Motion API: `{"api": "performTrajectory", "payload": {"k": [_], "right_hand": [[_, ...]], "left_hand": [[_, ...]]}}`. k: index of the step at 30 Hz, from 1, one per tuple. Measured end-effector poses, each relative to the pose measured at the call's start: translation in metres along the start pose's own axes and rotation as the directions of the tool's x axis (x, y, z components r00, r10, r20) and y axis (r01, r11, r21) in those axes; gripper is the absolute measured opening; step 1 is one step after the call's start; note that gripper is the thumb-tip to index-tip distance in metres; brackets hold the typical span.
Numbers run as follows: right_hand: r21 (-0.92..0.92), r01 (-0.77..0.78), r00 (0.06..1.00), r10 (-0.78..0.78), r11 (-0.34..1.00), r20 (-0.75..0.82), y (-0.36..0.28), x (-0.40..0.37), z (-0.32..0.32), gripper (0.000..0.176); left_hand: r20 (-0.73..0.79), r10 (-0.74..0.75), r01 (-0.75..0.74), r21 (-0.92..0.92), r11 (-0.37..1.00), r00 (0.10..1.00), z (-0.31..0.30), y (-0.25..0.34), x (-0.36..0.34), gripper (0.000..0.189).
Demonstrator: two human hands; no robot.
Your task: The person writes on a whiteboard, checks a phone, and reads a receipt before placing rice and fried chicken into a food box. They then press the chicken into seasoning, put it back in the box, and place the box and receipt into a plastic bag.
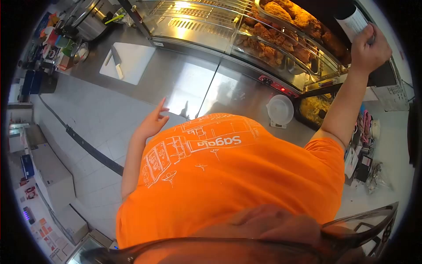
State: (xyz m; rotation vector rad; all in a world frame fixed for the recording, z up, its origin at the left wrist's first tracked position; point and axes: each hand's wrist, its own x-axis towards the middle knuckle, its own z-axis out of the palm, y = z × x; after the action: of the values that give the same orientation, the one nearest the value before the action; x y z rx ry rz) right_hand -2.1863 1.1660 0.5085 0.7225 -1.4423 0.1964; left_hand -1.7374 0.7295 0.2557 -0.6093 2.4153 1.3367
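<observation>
"What has the right hand (369, 48) got?"
"It's clenched round a white roll (353, 20), high above the chicken case (198, 26). The roll slants, free end pointing up-left."
"And the left hand (154, 121)?"
"Open, holding nothing, beside the table (176, 79)."

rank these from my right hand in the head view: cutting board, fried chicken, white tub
1. fried chicken, in the case beside the right hand
2. white tub, on the counter, lower left
3. cutting board, far left

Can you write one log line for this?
left hand: open, near counter | right hand: fisted, up at chicken case
</observation>
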Motion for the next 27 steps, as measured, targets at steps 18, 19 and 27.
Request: {"api": "performTrajectory", "payload": {"k": [18,19,27], "right_hand": [[-0.04,-0.612,0.654,0.476,0.79,-0.588,-0.24,0.052,-0.005,0.037],[0.133,-0.587,0.584,0.531,0.799,-0.613,-0.291,0.066,0.001,0.035],[0.95,-0.067,0.706,0.687,0.306,-0.171,-0.721,0.236,0.094,0.045]], "left_hand": [[0.096,-0.805,0.591,-0.731,0.342,0.586,-0.041,-0.544,-0.174,0.054],[0.103,-0.805,0.581,-0.746,0.326,0.584,-0.055,-0.559,-0.181,0.054],[-0.059,-0.827,0.311,-0.91,0.275,0.56,-0.17,-0.71,-0.246,0.051]]}}
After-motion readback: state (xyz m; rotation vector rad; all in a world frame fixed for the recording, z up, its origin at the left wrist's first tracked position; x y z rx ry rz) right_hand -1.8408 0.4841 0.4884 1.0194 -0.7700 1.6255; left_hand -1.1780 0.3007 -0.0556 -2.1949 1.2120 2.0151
